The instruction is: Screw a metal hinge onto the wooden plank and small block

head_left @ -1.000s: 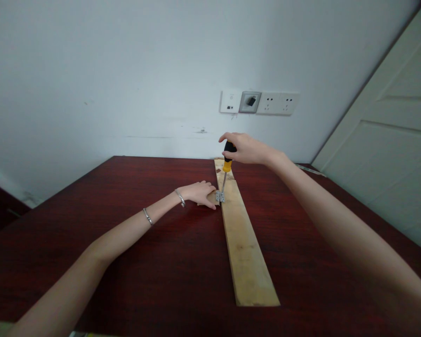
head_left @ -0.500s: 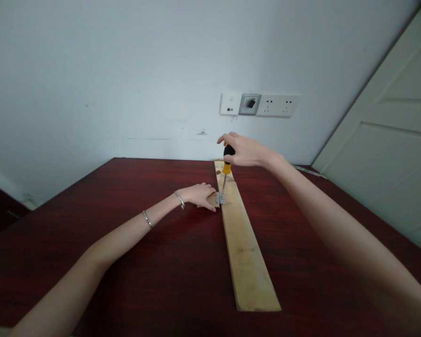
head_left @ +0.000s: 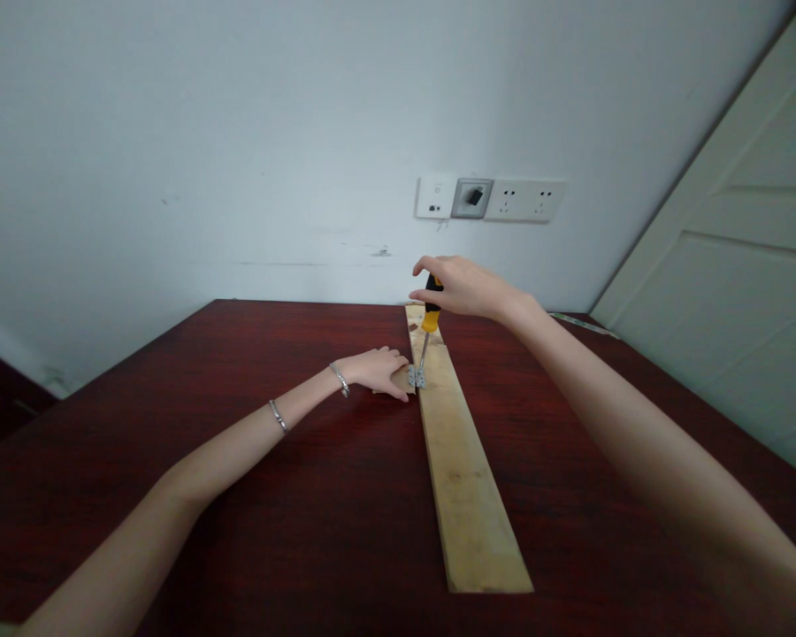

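Observation:
My right hand (head_left: 463, 285) has its fingers around the black and yellow handle of a screwdriver (head_left: 430, 320). The screwdriver leans slightly, its shaft pointing down and its tip at a small metal hinge (head_left: 417, 377). One leaf of that hinge lies on a long pale wooden plank (head_left: 468, 482), the other on a small wooden piece (head_left: 404, 381) against the plank's left edge. My left hand (head_left: 376, 368), palm down, grips this small piece with thumb and fingers, covering most of it. Any screw under the tip is too small to make out.
A dark red table (head_left: 292, 531) bears the wood. Behind it rises a white wall (head_left: 271, 133) with a row of sockets (head_left: 524, 200). At the right stands a pale panelled door (head_left: 756, 230). A thin strip (head_left: 584, 324) lies at the table's back right.
The fingers of my right hand have shifted around the screwdriver handle, and the handle tilts slightly more to the right. My left hand, the hinge and the plank look the same.

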The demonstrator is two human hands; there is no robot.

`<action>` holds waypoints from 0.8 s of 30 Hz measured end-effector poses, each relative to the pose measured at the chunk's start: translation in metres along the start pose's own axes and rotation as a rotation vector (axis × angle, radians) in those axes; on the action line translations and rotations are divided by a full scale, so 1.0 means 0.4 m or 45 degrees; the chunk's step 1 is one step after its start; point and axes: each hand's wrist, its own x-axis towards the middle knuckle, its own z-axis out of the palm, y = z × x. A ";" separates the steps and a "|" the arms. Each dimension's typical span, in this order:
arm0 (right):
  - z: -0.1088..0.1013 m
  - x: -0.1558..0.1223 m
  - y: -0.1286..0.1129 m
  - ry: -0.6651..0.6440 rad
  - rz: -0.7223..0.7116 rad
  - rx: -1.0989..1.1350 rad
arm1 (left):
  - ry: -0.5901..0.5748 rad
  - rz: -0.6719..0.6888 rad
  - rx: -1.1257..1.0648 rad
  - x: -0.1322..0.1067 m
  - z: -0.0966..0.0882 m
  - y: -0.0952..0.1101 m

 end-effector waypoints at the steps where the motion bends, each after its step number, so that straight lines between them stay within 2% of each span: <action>1: 0.002 0.002 0.003 0.004 -0.032 0.022 | 0.001 -0.001 0.001 0.000 0.000 0.000; 4: 0.006 0.004 0.009 0.012 -0.069 0.074 | 0.001 -0.007 -0.005 0.000 0.000 0.002; 10: 0.010 0.001 0.008 0.021 0.006 0.051 | 0.001 -0.009 -0.010 -0.002 -0.004 0.004; 15: 0.011 -0.001 0.008 -0.007 -0.031 0.108 | 0.010 -0.007 -0.015 -0.001 -0.002 0.002; 20: 0.007 -0.010 -0.002 0.007 0.038 0.036 | 0.018 0.002 -0.016 0.000 0.000 0.000; 24: 0.012 -0.009 0.005 0.035 -0.013 0.048 | 0.022 0.011 -0.016 0.000 0.001 -0.002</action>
